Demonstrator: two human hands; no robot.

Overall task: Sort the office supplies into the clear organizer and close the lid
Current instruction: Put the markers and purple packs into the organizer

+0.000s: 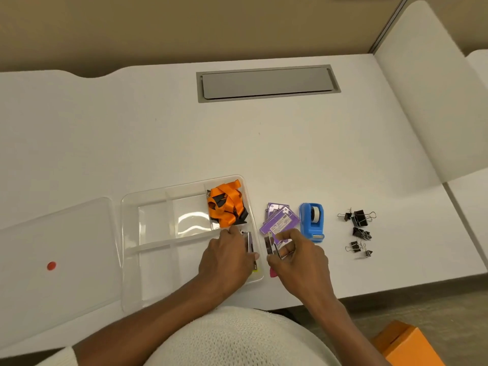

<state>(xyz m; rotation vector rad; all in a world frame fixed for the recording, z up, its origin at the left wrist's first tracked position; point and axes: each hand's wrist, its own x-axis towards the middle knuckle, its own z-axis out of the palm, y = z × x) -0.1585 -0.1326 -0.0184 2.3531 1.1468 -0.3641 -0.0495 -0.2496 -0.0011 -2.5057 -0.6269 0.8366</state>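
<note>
the clear plastic divided organizer (148, 215) sits at the table's near edge, its flat clear lid (58, 247) off to its left. the left hand (227, 260) presses a small silvery item into the front-right compartment. the right hand (298, 257) pinches another just outside. overfilling might jam the lid.

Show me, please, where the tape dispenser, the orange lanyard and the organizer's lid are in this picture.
tape dispenser (311, 220): head view, on its blue body.
orange lanyard (226, 204): head view, middle of the bundled strap.
lid (58, 244): head view, on its clear flat panel.
</note>
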